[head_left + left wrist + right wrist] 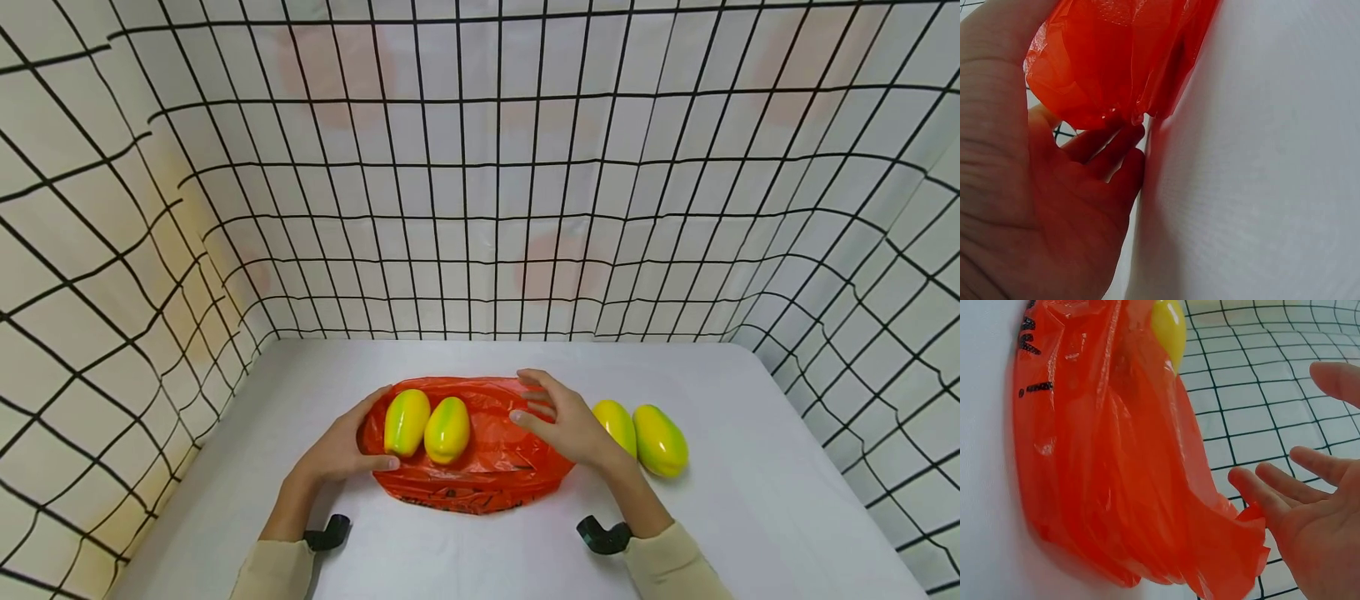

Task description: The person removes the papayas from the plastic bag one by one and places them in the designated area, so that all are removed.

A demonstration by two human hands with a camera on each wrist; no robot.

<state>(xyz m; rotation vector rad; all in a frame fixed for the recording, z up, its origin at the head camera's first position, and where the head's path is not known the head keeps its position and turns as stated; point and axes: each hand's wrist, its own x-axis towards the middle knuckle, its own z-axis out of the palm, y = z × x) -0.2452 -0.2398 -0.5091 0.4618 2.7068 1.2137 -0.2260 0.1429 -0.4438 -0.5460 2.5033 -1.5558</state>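
Observation:
A red plastic bag (495, 433) lies spread on the white table, with dark print along its front edge. Two glossy yellow-green oval fruits sit side by side on its left half, a left fruit (407, 422) and a right fruit (447, 432). My left hand (341, 442) rests at the bag's left end, thumb stretched along the front and fingertips against the red plastic (1122, 56). Over the right end hovers my right hand (566, 421), fingers spread and nothing in it. In the right wrist view its fingertips are close by the loose bag edge (1229, 544).
Two more yellow-green fruits lie right of the bag, one (615, 427) partly behind my right forearm, the other (661, 442) farther right. Black wire mesh (495, 217) walls the white table (750, 500) at the back and sides. Dark wrist mounts (327, 533) sit on both wrists.

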